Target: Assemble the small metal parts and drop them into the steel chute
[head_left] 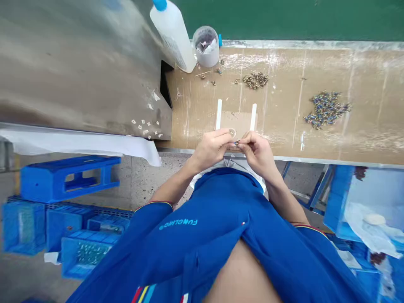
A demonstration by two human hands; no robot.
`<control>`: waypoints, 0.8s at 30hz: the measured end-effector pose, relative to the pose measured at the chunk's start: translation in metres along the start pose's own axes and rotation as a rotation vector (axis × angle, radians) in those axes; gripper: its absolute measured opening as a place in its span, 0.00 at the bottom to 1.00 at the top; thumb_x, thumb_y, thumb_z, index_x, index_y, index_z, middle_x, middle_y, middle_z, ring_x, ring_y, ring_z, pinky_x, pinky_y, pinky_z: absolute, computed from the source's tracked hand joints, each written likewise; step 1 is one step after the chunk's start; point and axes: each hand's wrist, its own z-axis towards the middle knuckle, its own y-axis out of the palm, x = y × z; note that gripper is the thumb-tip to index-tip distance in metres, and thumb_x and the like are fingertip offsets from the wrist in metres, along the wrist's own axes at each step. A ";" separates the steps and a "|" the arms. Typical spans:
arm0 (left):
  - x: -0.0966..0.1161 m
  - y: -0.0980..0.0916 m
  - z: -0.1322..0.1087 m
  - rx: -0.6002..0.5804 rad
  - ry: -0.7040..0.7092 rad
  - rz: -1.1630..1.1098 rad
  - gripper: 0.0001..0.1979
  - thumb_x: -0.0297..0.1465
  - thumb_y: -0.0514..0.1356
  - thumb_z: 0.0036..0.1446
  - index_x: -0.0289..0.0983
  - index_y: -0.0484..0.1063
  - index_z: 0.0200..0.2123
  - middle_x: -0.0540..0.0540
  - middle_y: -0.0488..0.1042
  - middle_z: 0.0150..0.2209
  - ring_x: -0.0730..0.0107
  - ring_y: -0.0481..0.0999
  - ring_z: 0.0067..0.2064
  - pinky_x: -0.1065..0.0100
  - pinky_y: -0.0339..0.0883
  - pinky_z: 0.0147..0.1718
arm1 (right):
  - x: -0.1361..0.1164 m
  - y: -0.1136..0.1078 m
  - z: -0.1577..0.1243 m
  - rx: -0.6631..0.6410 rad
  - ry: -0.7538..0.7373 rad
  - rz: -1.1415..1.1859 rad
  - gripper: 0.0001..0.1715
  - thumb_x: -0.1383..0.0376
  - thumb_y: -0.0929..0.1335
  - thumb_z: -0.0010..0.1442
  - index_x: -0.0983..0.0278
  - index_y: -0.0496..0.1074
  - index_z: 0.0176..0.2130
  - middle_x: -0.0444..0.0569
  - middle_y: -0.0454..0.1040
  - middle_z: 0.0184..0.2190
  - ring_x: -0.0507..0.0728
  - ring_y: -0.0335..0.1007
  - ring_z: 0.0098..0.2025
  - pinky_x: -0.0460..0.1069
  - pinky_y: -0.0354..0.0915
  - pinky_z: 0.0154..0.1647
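My left hand (213, 147) and my right hand (258, 152) meet at the front edge of the workbench, fingers pinched. Between their fingertips is a small metal part (236, 143) with a bit of blue on it, mostly covered by the fingers. Just beyond lies a cardboard piece (240, 120) flanked by a left white strip (219, 113) and a right white strip (253, 117). A pale ring-like loop (232, 132) shows beside my left fingertips. Farther back sits a small heap of brassy metal parts (255, 80); a bigger heap of blue-and-brass parts (326, 109) lies to the right.
A white bottle (175, 38) and a tub (206, 48) stand at the back left of the cardboard-covered bench (284, 139). A large metal housing (94, 75) bounds the left side, with small white pieces on it. Blue crates (90, 254) are on the floor.
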 end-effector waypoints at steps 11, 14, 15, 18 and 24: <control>-0.006 0.004 0.008 0.081 -0.027 -0.154 0.08 0.31 0.61 0.66 0.34 0.75 0.35 0.46 0.77 0.31 0.73 0.74 0.32 0.71 0.66 0.32 | -0.008 -0.006 0.006 0.062 0.108 0.287 0.19 0.49 0.74 0.60 0.61 0.72 0.35 0.43 0.75 0.30 0.50 0.73 0.30 0.47 0.72 0.33; -0.005 0.005 0.007 0.084 -0.030 -0.177 0.10 0.32 0.61 0.67 0.34 0.75 0.34 0.46 0.76 0.29 0.73 0.73 0.31 0.71 0.65 0.31 | -0.012 -0.006 0.004 0.080 0.103 0.316 0.17 0.51 0.75 0.59 0.61 0.73 0.35 0.43 0.76 0.29 0.49 0.74 0.30 0.46 0.74 0.33; -0.004 0.005 0.007 0.092 -0.020 -0.185 0.10 0.32 0.60 0.67 0.34 0.75 0.34 0.47 0.75 0.29 0.74 0.73 0.30 0.72 0.65 0.31 | -0.013 -0.007 0.004 0.077 0.106 0.322 0.17 0.51 0.75 0.59 0.61 0.74 0.35 0.43 0.77 0.29 0.49 0.75 0.30 0.46 0.74 0.33; -0.003 0.005 0.008 0.112 0.014 -0.202 0.09 0.31 0.60 0.67 0.33 0.74 0.33 0.47 0.74 0.28 0.75 0.72 0.30 0.72 0.64 0.30 | -0.015 -0.010 0.004 0.046 0.131 0.350 0.17 0.51 0.76 0.58 0.62 0.76 0.37 0.43 0.78 0.29 0.50 0.75 0.30 0.47 0.76 0.33; -0.002 0.006 0.010 0.091 0.018 -0.187 0.11 0.32 0.60 0.67 0.34 0.73 0.32 0.48 0.73 0.27 0.75 0.71 0.29 0.72 0.63 0.29 | -0.016 -0.014 0.004 0.065 0.154 0.390 0.17 0.52 0.78 0.54 0.62 0.78 0.35 0.43 0.78 0.29 0.50 0.75 0.29 0.46 0.75 0.30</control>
